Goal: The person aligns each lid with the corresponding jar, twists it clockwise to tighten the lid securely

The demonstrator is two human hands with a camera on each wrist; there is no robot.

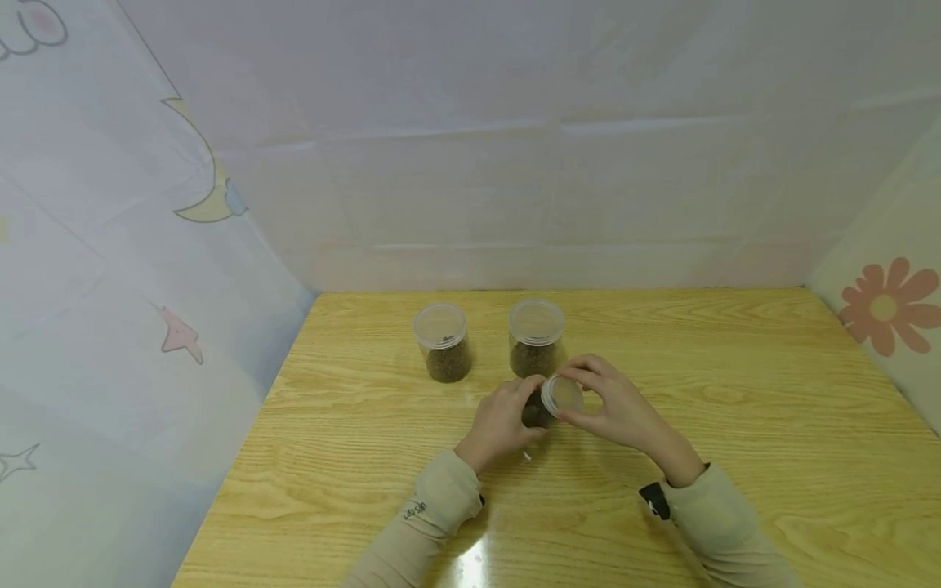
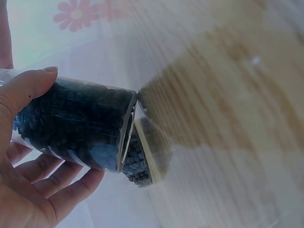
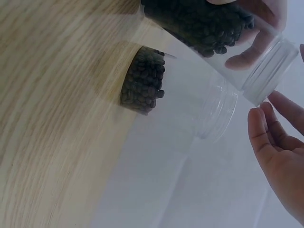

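Observation:
My left hand (image 1: 503, 420) grips a small clear jar (image 2: 76, 123) around its body, thumb on one side and fingers on the other. Dark beans (image 3: 199, 23) fill much of it. The jar leans to the right, its bottom edge close over the table in the left wrist view. At its top, my right hand (image 1: 613, 408) holds the clear lid (image 1: 566, 395) between thumb and fingers. In the right wrist view, fingertips (image 3: 258, 121) are right at the lid's rim, and part of that hand lies outside the picture.
Two larger lidded clear jars stand behind the hands, a left one (image 1: 448, 359) and a right one (image 1: 532, 357), each partly filled with dark beans. The right one is close behind the held jar. A wood-grain table (image 1: 331, 474) meets a pale cloth backdrop (image 1: 470, 196) at the back.

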